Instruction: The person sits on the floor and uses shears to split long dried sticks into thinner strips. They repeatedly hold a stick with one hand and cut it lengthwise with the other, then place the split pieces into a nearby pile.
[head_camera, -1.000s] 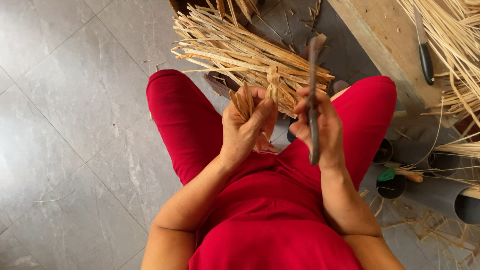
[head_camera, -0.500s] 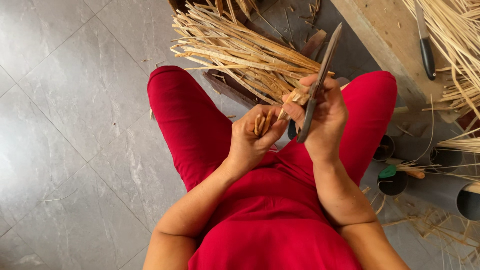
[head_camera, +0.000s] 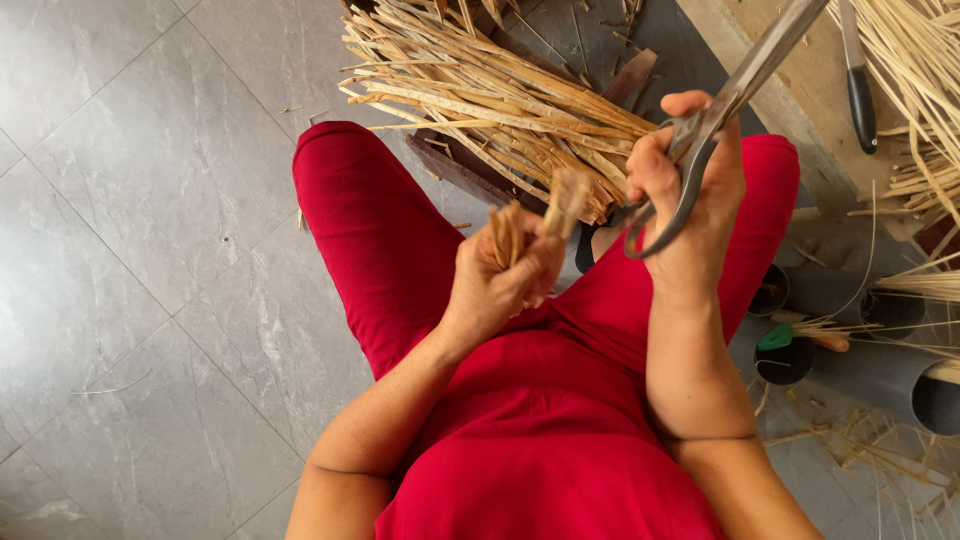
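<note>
I sit on a grey tiled floor in red clothes. My left hand (head_camera: 495, 285) is closed around a small bundle of short tan cane strips (head_camera: 540, 215) that stick up out of the fist. My right hand (head_camera: 685, 190) grips the loop handles of a large pair of metal shears (head_camera: 725, 110), whose blades point up and to the right, away from the bundle. The two hands are close together above my lap, a little apart.
A heap of split cane strips (head_camera: 480, 90) lies on dark boards beyond my knees. At the upper right a wooden bench (head_camera: 810, 90) carries a black-handled knife (head_camera: 858, 85) and more long strips. Dark tubes (head_camera: 865, 345) and scraps lie at the right.
My right hand has swung the shears from hanging blade-down to pointing up and right. My left hand has lowered slightly with the bundle, and the two hands have drawn apart.
</note>
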